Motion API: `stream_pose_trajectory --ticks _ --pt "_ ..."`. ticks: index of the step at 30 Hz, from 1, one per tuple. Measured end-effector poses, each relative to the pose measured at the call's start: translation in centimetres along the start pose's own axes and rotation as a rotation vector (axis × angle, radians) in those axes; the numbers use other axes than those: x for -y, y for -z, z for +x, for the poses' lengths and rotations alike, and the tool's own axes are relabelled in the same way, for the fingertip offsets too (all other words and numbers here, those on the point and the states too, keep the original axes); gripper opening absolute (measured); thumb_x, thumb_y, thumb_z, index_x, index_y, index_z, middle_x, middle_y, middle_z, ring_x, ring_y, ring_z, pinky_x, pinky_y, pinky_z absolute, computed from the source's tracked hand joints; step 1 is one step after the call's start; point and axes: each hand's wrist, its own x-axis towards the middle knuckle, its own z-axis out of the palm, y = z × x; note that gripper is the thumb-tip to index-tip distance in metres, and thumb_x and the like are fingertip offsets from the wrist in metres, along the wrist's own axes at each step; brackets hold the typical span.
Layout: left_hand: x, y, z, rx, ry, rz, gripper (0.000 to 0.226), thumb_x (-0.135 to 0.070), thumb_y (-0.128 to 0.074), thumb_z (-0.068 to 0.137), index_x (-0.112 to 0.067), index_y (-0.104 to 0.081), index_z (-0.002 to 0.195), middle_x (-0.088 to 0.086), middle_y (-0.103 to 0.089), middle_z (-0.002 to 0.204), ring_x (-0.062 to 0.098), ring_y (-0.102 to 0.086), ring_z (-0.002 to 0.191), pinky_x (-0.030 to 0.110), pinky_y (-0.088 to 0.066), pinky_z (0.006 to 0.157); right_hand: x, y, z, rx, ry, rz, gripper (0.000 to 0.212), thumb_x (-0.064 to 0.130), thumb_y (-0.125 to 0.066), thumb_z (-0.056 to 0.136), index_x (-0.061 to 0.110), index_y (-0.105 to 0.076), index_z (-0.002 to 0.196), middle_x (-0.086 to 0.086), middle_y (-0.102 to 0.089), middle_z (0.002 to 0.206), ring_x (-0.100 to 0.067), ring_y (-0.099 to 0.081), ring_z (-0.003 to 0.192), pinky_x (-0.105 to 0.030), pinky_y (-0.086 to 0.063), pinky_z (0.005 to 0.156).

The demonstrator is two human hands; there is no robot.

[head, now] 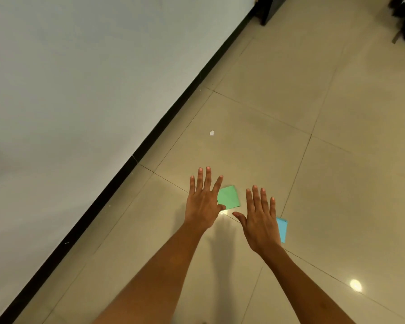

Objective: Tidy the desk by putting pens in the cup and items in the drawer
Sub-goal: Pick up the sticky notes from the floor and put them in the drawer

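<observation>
- Both hands are stretched forward over the tiled floor (290,94), palms down, with bare forearms reaching in from the bottom edge of the view.
- Left hand (204,202) is spread wide, fingers straight and apart, gripping nothing; its thumb tip and index finger overlap the left edge of a green square of paper (229,198), though whether skin meets paper cannot be told.
- Right hand (261,220) is likewise flat and open, fingers straight and held nearer together, thumb pointing left; it holds nothing.
- A light blue piece of paper (282,229) lies on the floor just beside the right hand's outer edge, partly hidden under that hand.
- The green paper lies flat between the two hands, turned at a slant to the tile joints, near the meeting point of four tiles.
- No cup, drawer or other container shows here, so nothing can be said of their contents.
- A small white scrap (211,133) lies on the floor beyond the left hand's fingertips, well apart from both papers.
- A pale wall (80,90) with a black skirting strip (173,118) runs diagonally along the floor's left edge.
- Dark furniture (270,9) stands at the floor's far edge, near the top right corner.
- A round glare spot (355,285) shines on the tile to the right of the right forearm.
</observation>
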Motion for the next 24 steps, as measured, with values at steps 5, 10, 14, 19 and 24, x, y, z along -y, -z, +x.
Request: stream_pose_trajectory --ticks 5,10,14,19,24 --pt "-0.1 -5.7 3.1 -0.030 -0.027 -0.024 0.090 -0.060 -0.043 0.090 -0.025 0.013 0.150 0.017 0.021 0.156 0.038 0.021 0.143 0.049 0.008 0.117 0.9 -5.6 2.2 0.017 -0.045 0.068 0.066 0.046 -0.019 0.097 0.001 -0.044 0.139 -0.018 -0.043 0.146 -0.037 -0.041 0.135 -0.049 -0.026 0.113" --pt "-0.2 -12.7 8.0 -0.059 0.005 -0.122 0.090 -0.056 -0.046 0.091 -0.022 0.010 0.151 0.017 0.019 0.157 0.036 0.019 0.144 0.047 0.006 0.117 0.7 -13.3 6.7 -0.026 -0.010 0.100 0.059 0.016 -0.047 0.095 0.000 -0.025 0.148 -0.019 -0.022 0.156 -0.037 -0.019 0.145 -0.050 -0.017 0.116" --pt "-0.3 -18.0 11.9 -0.013 0.031 -0.298 0.105 -0.050 -0.062 0.084 -0.016 0.011 0.151 0.019 0.015 0.158 0.035 0.013 0.146 0.046 0.002 0.119 0.2 -18.1 10.1 0.031 -0.133 0.197 0.058 0.020 -0.033 0.101 0.008 -0.007 0.152 -0.010 -0.009 0.161 -0.027 -0.010 0.148 -0.040 -0.009 0.119" --pt "-0.7 -22.7 15.3 0.075 -0.061 -0.338 0.123 -0.044 -0.080 0.069 -0.014 0.007 0.151 0.019 -0.003 0.158 0.036 -0.010 0.145 0.044 -0.015 0.117 -0.2 -21.6 13.9 0.204 -0.500 0.435 0.065 0.033 -0.066 0.086 0.011 -0.034 0.138 -0.011 -0.042 0.138 -0.033 -0.042 0.127 -0.046 -0.036 0.100" --pt "-0.6 -25.2 16.7 0.004 -0.057 -0.272 0.124 -0.036 -0.083 0.066 -0.015 0.004 0.151 0.009 -0.035 0.144 0.030 -0.034 0.126 0.038 -0.032 0.104 -0.5 -23.7 16.4 0.238 -0.606 0.626 0.077 0.031 -0.081 0.071 0.005 -0.040 0.131 -0.016 -0.038 0.132 -0.037 -0.048 0.120 -0.044 -0.046 0.095"
